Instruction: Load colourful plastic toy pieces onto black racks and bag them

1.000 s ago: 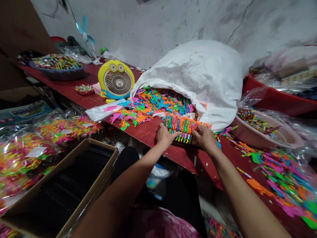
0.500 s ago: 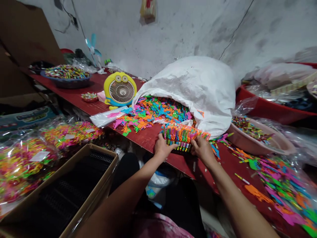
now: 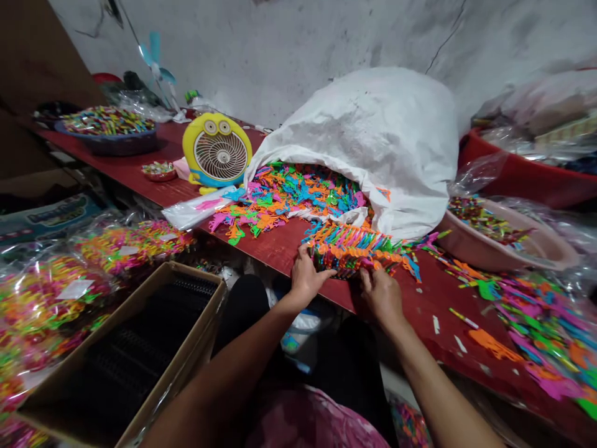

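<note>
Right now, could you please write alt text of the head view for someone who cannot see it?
A person's left hand and right hand touch a packed row of colourful pieces on a red table. Behind it, an open white sack spills similar pieces, with a yellow fan to its left.

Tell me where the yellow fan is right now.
In the head view, the yellow fan stands left of centre on the red table, just left of the white sack.
</note>
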